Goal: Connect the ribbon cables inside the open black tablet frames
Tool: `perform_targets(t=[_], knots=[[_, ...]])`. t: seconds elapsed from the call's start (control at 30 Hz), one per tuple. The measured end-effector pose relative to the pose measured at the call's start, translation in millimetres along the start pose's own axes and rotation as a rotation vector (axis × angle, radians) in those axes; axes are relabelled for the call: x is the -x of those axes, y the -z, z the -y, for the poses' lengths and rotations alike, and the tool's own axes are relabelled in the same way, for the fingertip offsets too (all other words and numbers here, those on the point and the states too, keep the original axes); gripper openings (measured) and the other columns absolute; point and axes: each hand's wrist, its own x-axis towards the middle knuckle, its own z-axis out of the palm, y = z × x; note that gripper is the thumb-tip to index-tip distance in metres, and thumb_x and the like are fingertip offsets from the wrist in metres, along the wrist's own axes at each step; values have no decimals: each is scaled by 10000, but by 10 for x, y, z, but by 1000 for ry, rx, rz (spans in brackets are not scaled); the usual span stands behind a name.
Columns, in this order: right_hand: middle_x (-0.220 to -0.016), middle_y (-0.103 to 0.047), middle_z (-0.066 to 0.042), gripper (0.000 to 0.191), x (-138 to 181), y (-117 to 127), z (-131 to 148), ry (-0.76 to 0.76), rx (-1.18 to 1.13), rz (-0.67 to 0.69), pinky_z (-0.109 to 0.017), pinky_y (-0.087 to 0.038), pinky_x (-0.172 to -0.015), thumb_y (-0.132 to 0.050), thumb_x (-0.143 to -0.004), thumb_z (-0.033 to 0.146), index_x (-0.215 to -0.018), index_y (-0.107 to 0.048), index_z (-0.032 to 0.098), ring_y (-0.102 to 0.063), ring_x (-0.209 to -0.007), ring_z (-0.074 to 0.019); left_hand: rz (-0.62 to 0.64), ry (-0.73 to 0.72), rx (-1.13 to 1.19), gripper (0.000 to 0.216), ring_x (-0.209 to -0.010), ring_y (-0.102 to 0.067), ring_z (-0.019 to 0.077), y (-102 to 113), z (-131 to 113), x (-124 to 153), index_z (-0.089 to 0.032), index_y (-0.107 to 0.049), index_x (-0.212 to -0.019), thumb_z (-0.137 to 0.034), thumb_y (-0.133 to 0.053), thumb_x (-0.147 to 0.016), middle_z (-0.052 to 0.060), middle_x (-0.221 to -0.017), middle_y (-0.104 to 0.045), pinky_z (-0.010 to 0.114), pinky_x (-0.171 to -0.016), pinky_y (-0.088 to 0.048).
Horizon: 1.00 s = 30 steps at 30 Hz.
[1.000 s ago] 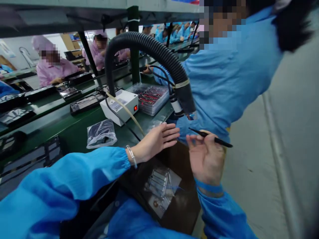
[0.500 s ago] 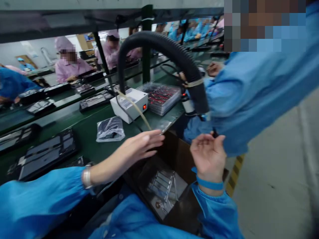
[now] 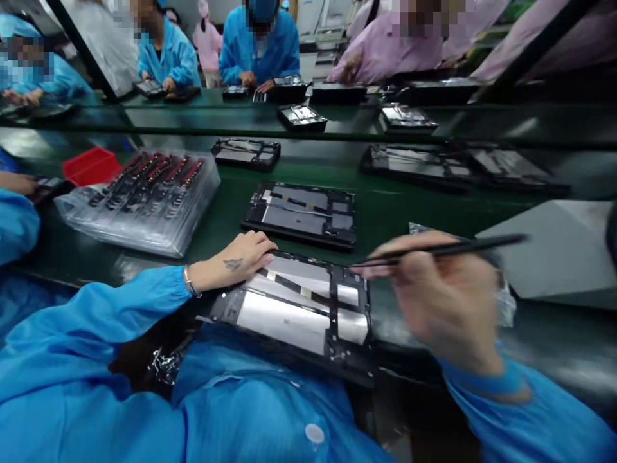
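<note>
An opened tablet chassis (image 3: 299,308) with silver panels lies at the near edge of the green bench, partly over my lap. My left hand (image 3: 241,257) rests on its upper left corner, fingers curled down on the frame. My right hand (image 3: 438,296), blurred with motion, is shut on black tweezers (image 3: 448,249) whose tips point left over the chassis's upper right edge. A second opened chassis (image 3: 303,215) lies just behind the first.
A stack of clear trays with red-tipped parts (image 3: 144,196) sits to the left, a red bin (image 3: 89,166) behind it. A white box (image 3: 554,254) stands at right. More chassis (image 3: 245,153) lie on the belt. Several workers in blue and pink coats sit across.
The view has swung from the right side and the neighbouring worker back to the bench. My left hand now rests on the chassis and my right hand brings the tweezers over it.
</note>
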Motion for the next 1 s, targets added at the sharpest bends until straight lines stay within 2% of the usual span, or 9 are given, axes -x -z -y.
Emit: perform_targets(t=[0.03,0.1,0.2,0.33,0.47,0.7,1.0], knots=[[-732,-669,-8,219,-113,-179,-40,-63,-15,35,-364,-610,-607,-717,-875,498,-888,-731,280,-678,-597,-175,-24,-5,21,397,-1027,-555,233,-35,-33,40,-142,-576,-1282,-339,-304,-1069,116,-1185,-596,373,-898,-437],[-746,-683,-7,237,-238,-435,-156,-158,110,118,-323,-612,-648,-708,-889,475,-882,-717,238,-708,-649,-169,-40,-10,44,379,-984,-536,227,-51,-115,134,-146,-571,-1264,-335,-305,-1071,105,-1153,-592,372,-864,-427],[-760,-685,-15,298,-245,-581,-326,-226,311,186,-291,-599,-655,-666,-910,500,-870,-688,205,-721,-693,-174,-33,12,49,360,-955,-510,225,-19,-230,259,-135,-567,-1246,-295,-295,-1073,98,-1122,-583,372,-839,-415],[-787,-697,-21,269,-162,-564,-394,-247,441,246,-261,-583,-610,-628,-936,465,-887,-686,207,-713,-691,-170,-41,37,32,328,-924,-496,231,-44,-286,290,-138,-584,-1197,-231,-302,-1058,93,-1113,-572,378,-801,-403],[-820,-714,-21,196,-130,-548,-369,-216,521,292,-232,-568,-590,-617,-951,385,-892,-695,215,-698,-679,-152,-76,39,21,307,-935,-502,236,-102,-285,258,-151,-587,-1169,-238,-317,-1053,93,-1111,-575,383,-790,-393],[-873,-726,-19,123,-107,-541,-386,-141,577,359,-227,-564,-620,-601,-960,294,-917,-690,220,-695,-706,-148,35,55,99,330,-967,-496,242,17,-313,248,-127,-593,-1186,-220,-304,-1054,100,-1137,-570,391,-836,-416],[-906,-724,-25,105,-108,-525,-364,-101,621,405,-243,-562,-654,-594,-969,282,-979,-680,223,-707,-758,-160,24,60,134,329,-947,-492,229,5,-308,256,-133,-597,-1174,-240,-307,-1060,94,-1123,-569,387,-826,-413]])
